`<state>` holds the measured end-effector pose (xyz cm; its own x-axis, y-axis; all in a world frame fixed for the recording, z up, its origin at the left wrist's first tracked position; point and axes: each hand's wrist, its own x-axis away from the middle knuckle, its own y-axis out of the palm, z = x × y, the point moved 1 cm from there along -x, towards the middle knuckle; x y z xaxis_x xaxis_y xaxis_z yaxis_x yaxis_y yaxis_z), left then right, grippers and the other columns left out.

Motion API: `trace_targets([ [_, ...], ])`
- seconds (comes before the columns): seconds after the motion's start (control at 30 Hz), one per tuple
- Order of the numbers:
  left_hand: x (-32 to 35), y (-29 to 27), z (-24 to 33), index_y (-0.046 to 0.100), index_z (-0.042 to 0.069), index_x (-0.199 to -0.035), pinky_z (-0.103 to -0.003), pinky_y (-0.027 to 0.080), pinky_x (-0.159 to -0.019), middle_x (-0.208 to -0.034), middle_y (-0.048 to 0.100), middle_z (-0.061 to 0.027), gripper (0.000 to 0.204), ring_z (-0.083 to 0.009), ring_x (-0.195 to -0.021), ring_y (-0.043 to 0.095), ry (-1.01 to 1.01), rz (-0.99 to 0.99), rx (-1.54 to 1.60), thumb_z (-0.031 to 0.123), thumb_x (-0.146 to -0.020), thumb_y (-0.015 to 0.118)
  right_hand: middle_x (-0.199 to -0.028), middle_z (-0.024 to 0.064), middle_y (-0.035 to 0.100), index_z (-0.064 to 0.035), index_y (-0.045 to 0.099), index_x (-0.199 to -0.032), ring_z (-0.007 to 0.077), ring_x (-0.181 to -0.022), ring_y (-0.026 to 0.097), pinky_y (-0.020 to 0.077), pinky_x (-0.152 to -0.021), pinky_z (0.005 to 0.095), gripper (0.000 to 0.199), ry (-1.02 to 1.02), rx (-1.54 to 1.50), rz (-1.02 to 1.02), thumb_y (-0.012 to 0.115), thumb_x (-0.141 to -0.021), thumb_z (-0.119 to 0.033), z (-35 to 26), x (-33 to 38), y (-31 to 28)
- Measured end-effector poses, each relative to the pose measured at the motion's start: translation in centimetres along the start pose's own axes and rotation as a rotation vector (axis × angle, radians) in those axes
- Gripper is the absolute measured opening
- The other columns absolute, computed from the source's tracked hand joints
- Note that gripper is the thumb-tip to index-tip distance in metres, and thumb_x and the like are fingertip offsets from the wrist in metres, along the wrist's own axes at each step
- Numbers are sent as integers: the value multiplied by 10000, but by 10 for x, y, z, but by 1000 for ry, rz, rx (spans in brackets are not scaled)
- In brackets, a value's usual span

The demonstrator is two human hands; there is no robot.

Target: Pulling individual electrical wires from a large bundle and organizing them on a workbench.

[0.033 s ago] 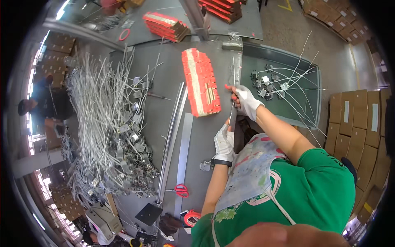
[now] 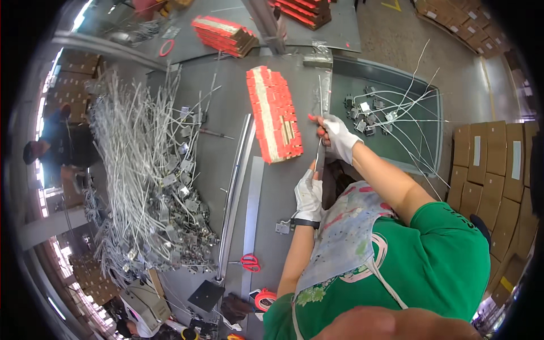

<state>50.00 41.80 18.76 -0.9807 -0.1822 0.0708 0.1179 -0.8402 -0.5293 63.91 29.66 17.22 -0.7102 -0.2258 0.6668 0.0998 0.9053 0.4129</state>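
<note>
My right hand, in a white glove with bare fingertips, is closed on a thin pale cable beside the table's edge. A small red-orange piece, perhaps a strip of tape, shows at its fingertips. Closer to my body, my gloved left hand pinches the lower stretch of that cable between bare thumb and fingers. Next to my left wrist lies a small grey metal part with a hole. Just left of my hands stands a block of stacked brown pieces, edged with red-orange strips and a pale band.
A heap of white cables with metal parts covers the table's left. On the right, a green bin holds several such cables. Red-handled scissors, a metal rail and a red tape roll lie nearby. Cartons stand right.
The view has shifted slightly, so the table's things appear a little farther left. Both hands keep their places on the cable.
</note>
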Motion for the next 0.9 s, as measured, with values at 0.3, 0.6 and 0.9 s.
trace_targets([
  [0.3,-49,33,17,633,70,-1024,-289,458,-695,-791,596,-113,249,-226,-733,582,-60,-35,-88,66,-779,590,-810,14,582,-88,539,-1110,45,-547,364,325,-501,194,332,53,164,-33,497,-879,-323,-27,-28,-35],
  [0.6,-51,49,7,651,61,-972,-331,449,-692,-768,565,-104,230,-259,-738,558,48,101,-125,39,-749,598,-879,51,554,-18,440,-1044,125,-758,561,476,-683,228,293,24,-18,41,586,-828,-150,21,16,-52],
  [0.9,-46,45,8,649,53,-950,-350,448,-704,-781,558,-130,211,-273,-744,555,102,141,-11,24,-747,599,-823,65,559,-40,422,-971,139,-755,571,469,-626,219,263,-49,94,16,612,-803,-112,11,18,-35],
])
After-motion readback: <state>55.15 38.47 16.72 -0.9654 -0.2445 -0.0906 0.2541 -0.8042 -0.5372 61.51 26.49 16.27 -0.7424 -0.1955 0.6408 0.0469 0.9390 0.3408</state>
